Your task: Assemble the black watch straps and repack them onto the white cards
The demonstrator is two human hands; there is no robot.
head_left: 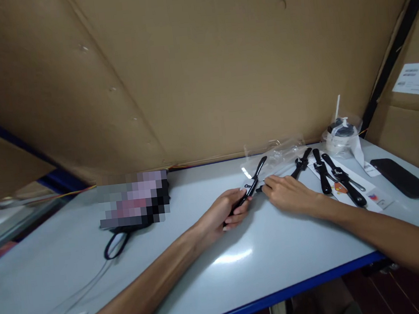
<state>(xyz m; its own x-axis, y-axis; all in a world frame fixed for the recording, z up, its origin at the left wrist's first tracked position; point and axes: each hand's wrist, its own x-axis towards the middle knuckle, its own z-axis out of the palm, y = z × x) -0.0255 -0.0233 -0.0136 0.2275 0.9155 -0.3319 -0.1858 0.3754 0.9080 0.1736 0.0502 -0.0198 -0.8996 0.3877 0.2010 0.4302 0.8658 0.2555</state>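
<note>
My left hand [233, 207] is wrapped around one handle of a black spokeshave [252, 187], whose far handle tilts up toward the cardboard wall. Close by on its right, my right hand [282, 192] has its fingers pinched together. A small dark tip pokes out from those fingers toward the spokeshave's middle; what it belongs to is hidden. Beyond my right hand lies another black spokeshave [302, 163]. Two more, a nearer spokeshave [344, 180] and a second spokeshave [321, 170], rest on or beside a printed white card [367, 195].
Clear plastic bags [272, 155] lie at the back. A wrapped cup with a straw [342, 135] and a black phone [402, 177] are on the right. A dark pouch with a loop [117, 244], partly blurred out, lies left. Cardboard [204, 77] walls the table [208, 287].
</note>
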